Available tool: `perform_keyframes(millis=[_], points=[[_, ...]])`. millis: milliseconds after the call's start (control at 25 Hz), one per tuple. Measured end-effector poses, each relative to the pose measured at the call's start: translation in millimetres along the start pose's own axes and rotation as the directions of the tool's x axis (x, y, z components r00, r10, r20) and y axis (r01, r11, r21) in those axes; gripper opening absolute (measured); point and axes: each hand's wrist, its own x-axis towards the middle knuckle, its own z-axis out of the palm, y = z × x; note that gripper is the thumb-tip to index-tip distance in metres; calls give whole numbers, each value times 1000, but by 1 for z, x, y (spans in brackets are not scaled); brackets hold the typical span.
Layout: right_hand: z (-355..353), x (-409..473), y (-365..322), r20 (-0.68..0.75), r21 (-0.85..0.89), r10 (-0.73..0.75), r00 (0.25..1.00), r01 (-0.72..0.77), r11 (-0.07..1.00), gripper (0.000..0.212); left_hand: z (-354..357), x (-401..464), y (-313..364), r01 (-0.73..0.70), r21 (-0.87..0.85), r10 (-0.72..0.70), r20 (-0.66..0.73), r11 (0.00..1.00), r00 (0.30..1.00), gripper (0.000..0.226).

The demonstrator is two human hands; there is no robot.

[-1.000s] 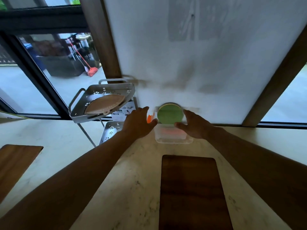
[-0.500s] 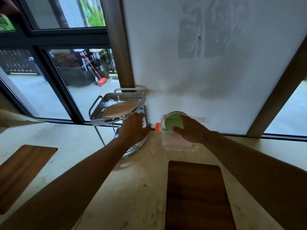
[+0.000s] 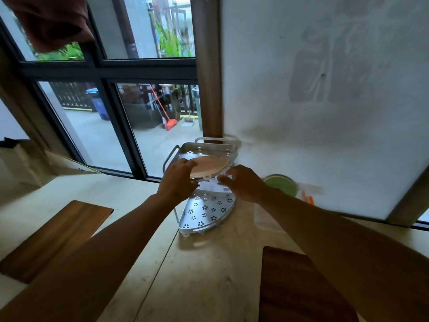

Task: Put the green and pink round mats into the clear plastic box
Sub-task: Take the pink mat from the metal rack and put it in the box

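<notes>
The pink round mat [image 3: 210,165] lies flat on the top shelf of a grey corner rack [image 3: 209,146]. My left hand [image 3: 178,180] reaches over the shelf's front rim, and its fingers curl onto the mat's left edge. My right hand [image 3: 243,182] hovers at the mat's right front edge with fingers apart, holding nothing. The green round mat [image 3: 282,185] stands on edge in the clear plastic box [image 3: 263,217], leaning on the white wall. My right forearm hides most of the box.
The rack's lower shelf [image 3: 209,212] with flower cut-outs stands on the pale counter, with a paper label [image 3: 212,185] above it. An orange item [image 3: 310,199] sits by the box. Wooden boards lie at left [image 3: 58,235] and front right [image 3: 297,287]. Windows are behind the rack.
My right hand has let go of the green mat, which stays in the box, and has moved left to the rack. My left hand has risen from the lower shelf to the pink mat.
</notes>
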Motion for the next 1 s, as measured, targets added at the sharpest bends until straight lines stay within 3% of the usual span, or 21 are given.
perform_keyframes(millis=[120,200,280,400,560,720,880,1000], points=[[22,17,-12,105,149,70,992,-85,985,38,2,5,-14,-14,3,14,31,1000,999,52],[33,30,-15,170,222,211,963,-246,944,41,7,10,-20,-33,-15,34,25,999,999,48],[44,41,-15,226,389,356,907,-419,820,43,14,15,-22,-42,-35,42,5,998,999,48],[50,53,-15,269,529,439,858,-512,677,46,27,21,-25,-63,-89,63,-3,994,998,47],[61,65,-17,214,653,517,829,-515,555,41,43,30,-29,-148,-127,140,-70,981,988,22],[69,72,-16,164,703,546,821,-486,519,29,51,35,-27,-188,-165,156,-190,968,969,25],[69,76,-17,110,766,552,827,-424,483,18,53,34,-26,-217,-136,183,-222,967,958,25],[64,73,-20,64,780,506,860,-360,512,22,48,33,-26,-181,-137,149,-217,974,965,18]])
